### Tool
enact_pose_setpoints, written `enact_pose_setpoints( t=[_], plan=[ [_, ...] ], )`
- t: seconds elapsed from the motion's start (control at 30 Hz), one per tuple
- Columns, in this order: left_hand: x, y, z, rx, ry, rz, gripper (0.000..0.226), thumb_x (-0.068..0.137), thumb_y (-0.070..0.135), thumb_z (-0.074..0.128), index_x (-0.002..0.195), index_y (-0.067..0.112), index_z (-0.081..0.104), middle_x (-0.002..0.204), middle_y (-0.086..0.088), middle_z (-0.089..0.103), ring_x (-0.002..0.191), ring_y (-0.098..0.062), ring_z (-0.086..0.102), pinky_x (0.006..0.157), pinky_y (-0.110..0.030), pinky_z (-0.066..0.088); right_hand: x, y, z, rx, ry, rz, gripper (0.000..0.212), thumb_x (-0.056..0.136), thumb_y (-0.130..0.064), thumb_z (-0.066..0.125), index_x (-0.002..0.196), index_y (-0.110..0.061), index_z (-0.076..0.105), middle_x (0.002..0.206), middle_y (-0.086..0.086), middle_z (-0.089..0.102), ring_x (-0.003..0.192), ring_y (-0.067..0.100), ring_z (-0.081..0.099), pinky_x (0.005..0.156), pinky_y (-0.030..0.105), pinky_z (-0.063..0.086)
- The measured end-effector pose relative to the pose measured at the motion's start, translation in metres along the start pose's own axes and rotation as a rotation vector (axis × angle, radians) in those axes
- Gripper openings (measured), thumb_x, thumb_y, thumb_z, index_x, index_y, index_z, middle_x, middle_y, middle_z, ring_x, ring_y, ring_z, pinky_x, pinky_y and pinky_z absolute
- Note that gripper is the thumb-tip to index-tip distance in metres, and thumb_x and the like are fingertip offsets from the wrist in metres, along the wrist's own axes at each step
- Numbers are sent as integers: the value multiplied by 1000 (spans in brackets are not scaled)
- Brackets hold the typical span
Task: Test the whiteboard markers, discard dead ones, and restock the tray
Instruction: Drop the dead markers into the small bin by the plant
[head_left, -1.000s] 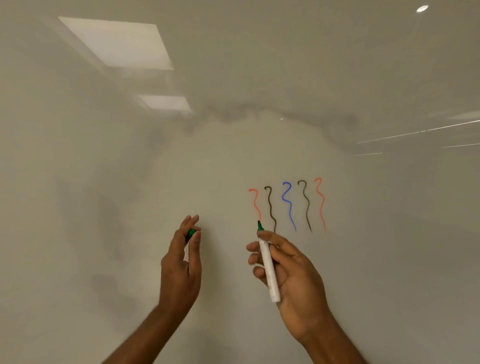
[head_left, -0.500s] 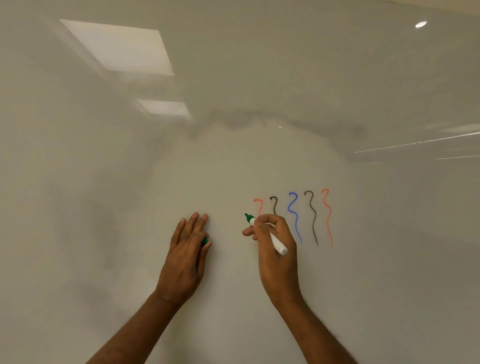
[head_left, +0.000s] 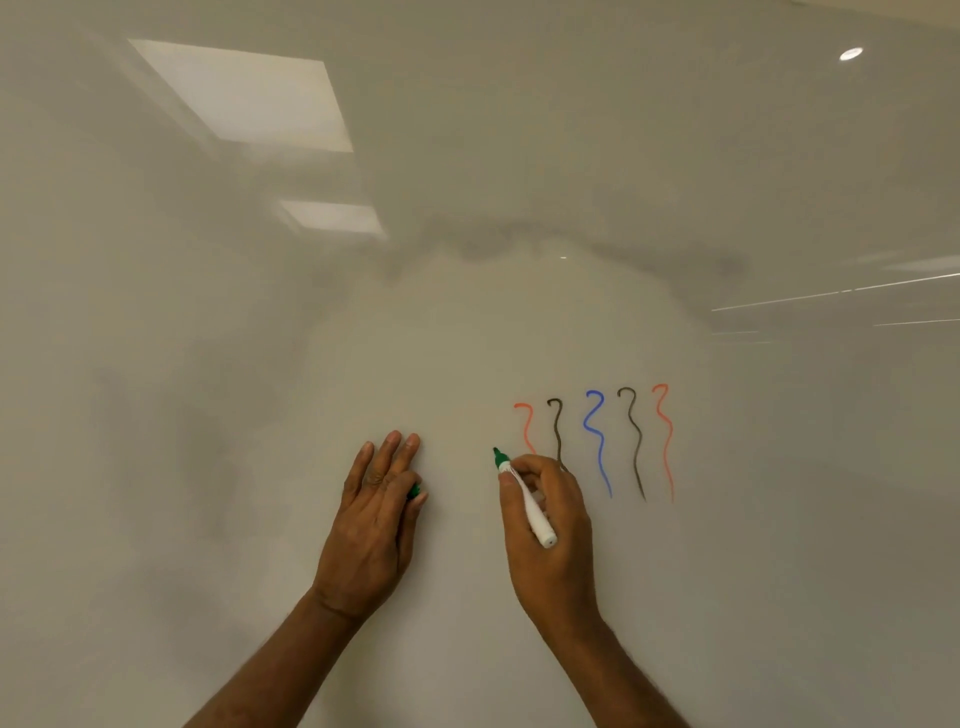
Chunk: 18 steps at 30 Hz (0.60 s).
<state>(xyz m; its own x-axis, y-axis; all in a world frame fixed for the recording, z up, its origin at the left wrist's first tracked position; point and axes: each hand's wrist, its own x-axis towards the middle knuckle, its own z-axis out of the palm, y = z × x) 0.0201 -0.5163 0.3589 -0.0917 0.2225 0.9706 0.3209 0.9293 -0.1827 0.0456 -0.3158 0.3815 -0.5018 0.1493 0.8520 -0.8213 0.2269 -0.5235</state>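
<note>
Steering by the leftmost orange squiggle (head_left: 525, 428), I place the green marker (head_left: 530, 506) just left of its lower end. The right hand (head_left: 550, 519) grips it, fingers curled round the white barrel in a writing pinch. The marker's long axis runs from the green tip (head_left: 497, 454), up and to the left of the squiggle's foot, down and rightward to the butt end below that squiggle. The tip sits at or very near the whiteboard (head_left: 467, 322); I cannot tell whether it touches, and no green line shows. Farther left of the squiggle, well apart, the left hand (head_left: 371, 525) lies against the board. Three of its fingers are straight and pressed together, and one digit is bent over the green cap (head_left: 414, 491). I judge the coming stroke belongs to the right hand. It should go in the bare strip left of the squiggle, drawn downward to match the four other test lines (head_left: 602, 452) on its right.
</note>
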Motion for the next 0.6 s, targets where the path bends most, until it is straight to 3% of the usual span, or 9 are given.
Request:
enact_pose_setpoints(
  t=[0.2,0.3,0.37,0.4,0.5,0.53,0.6],
  plan=[
    [3,6,-6,-14,-20,-17,37,105,21,43,133,-1,54,155,-11,43,151,-21,31,124,-49,26,-33,19,-23,-94,-98,98,1,96,-37,59,95,-38,59,84,-11,57,79,10,58,69,23,51],
    [7,20,-17,-67,-53,-122,45,105,23,41,146,3,46,156,-6,39,154,-8,19,125,-42,22,-41,16,-39,-8,-124,209,9,95,-31,63,87,-31,58,75,-4,64,73,17,61,64,36,52],
    [8,39,-29,-208,-75,-329,44,109,29,40,149,13,45,157,3,37,153,-3,16,124,-37,25,-46,3,-53,100,-107,228,10,95,-27,65,87,-27,59,72,1,68,70,25,63,63,40,53],
    [9,50,-35,-310,-64,-448,42,108,31,43,147,18,49,155,6,41,151,-6,25,120,-35,32,-49,-5,-59,154,-107,226,9,94,-26,66,87,-28,60,73,3,69,70,26,65,64,39,53],
    [16,91,-56,-566,72,-736,25,103,29,53,124,27,66,127,14,69,110,-8,65,93,-20,50,-58,-24,-75,282,-182,226,8,91,-25,69,93,-33,66,83,2,71,77,23,67,69,33,58],
    [21,104,-62,-673,109,-849,21,104,28,53,117,23,69,116,11,74,103,-9,69,92,-20,51,-59,-29,-80,304,-210,228,11,90,-25,70,95,-34,67,87,-1,71,80,22,67,71,31,59],
    [30,121,-67,-999,141,-1120,25,104,26,52,113,8,68,108,-3,77,104,-19,74,98,-32,52,-61,-36,-87,339,-260,220,15,91,-25,69,101,-37,68,95,-5,72,86,18,68,74,26,58]
  ],
)
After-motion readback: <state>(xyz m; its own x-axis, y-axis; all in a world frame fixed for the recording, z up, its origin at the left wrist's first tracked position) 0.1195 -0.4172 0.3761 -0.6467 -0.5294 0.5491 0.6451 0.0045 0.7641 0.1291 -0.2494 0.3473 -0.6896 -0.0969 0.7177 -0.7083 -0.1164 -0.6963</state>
